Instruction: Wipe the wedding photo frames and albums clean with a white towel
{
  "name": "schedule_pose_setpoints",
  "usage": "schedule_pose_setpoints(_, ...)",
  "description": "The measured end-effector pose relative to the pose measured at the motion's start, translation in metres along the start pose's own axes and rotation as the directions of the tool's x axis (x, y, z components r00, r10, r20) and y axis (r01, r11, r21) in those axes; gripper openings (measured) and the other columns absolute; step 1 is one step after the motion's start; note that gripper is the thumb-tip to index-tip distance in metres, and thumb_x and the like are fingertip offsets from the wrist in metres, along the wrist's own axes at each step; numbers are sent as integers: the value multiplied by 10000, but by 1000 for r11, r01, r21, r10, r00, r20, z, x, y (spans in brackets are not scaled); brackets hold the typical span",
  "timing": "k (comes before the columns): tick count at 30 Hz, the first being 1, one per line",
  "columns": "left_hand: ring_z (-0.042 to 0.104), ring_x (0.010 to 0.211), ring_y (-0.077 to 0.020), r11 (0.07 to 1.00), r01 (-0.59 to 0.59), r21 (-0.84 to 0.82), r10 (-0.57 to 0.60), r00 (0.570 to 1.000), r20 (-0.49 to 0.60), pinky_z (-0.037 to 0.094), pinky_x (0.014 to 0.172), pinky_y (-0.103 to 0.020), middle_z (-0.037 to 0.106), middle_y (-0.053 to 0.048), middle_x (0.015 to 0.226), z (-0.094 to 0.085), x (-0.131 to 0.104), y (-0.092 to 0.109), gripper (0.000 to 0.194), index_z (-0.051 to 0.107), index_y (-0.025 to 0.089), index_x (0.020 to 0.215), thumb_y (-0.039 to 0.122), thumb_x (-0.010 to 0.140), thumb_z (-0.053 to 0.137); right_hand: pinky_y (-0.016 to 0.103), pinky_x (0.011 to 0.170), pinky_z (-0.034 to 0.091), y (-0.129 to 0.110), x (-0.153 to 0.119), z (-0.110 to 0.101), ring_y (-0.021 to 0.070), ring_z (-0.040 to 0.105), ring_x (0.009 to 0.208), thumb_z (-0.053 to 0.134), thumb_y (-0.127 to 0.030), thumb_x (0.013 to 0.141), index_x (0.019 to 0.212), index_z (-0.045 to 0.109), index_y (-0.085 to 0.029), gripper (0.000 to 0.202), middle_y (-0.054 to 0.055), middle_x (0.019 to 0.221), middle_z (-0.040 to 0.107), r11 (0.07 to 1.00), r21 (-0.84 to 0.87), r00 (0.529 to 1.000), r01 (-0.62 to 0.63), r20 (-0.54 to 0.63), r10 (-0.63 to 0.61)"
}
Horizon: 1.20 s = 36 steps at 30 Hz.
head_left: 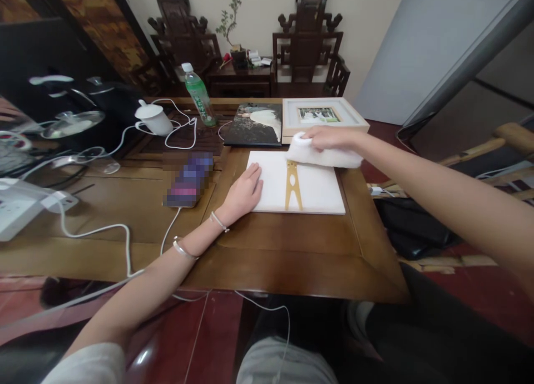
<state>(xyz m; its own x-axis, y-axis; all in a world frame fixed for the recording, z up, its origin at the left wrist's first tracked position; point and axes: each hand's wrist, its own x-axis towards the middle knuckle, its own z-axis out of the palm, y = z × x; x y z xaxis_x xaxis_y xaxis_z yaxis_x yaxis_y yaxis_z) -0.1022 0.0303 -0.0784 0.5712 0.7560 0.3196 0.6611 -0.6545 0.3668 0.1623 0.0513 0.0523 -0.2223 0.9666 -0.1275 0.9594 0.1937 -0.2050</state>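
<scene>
My right hand (pixel 329 138) grips a bunched white cloth (pixel 321 154), which rests over the upper right part of a flat white panel (pixel 269 192). A gold A-shaped piece or print (pixel 293 195) runs down the panel's middle, its top end close beside the cloth. At the panel's left edge lies my left hand (pixel 245 189), palm down with its fingers stretched out on the surface. The cloth covers the panel's far right corner, and the fingertips of my right hand are partly sunk in its folds.
Behind the panel are a dark picture album or board (pixel 255 129) and a light wooden picture frame (pixel 354 114). To the left are a phone (pixel 188 181) on a white cable, a green-labelled bottle (pixel 200 97), a lidded white cup (pixel 154 119) and a power strip (pixel 19 211).
</scene>
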Motion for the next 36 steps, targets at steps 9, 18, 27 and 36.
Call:
schedule_pose_setpoints(9, 384, 1411, -306, 1000, -1, 18, 1, 1000, -5, 327, 1181, -450, 444, -222, 1475, -1, -1, 1, 445, 496, 34, 1328, 252, 970, 349, 324, 787, 410, 10, -82, 26, 221, 602, 869, 432, -64, 688, 889, 690, -175, 345, 66, 965, 713, 978, 99, 981, 183, 52, -189)
schedule_pose_setpoints(18, 391, 1405, -309, 999, -8, 46, 8, 1000, -4, 336, 1176, -438, 451, -229, 1466, 0, 1, 1, 434, 505, 26, 1317, 238, 970, 355, 293, 666, 354, -14, -147, 35, 180, 553, 714, 396, -16, 653, 730, 543, -214, 259, 7, 699, 580, 936, 158, 922, 314, 186, -341)
schedule_pose_setpoints(27, 393, 1405, -301, 999, -17, 32, 18, 1000, -8, 335, 1176, -463, 457, -200, 1468, 0, 0, -2, 416, 510, 66, 1317, 240, 967, 369, 326, 682, 332, 14, -69, 18, 197, 504, 701, 450, -78, 668, 694, 482, -211, 139, 21, 702, 545, 950, 79, 939, 303, 142, -312)
schedule_pose_setpoints(36, 384, 1410, -310, 999, -12, 36, 12, 1000, 1, 326, 1181, -476, 444, -214, 1478, -1, 0, -2, 439, 502, 44, 1333, 249, 971, 362, 335, 762, 374, 33, -19, 15, 272, 572, 918, 471, -129, 688, 882, 630, -194, 260, 80, 973, 676, 976, 49, 974, 212, 66, -215)
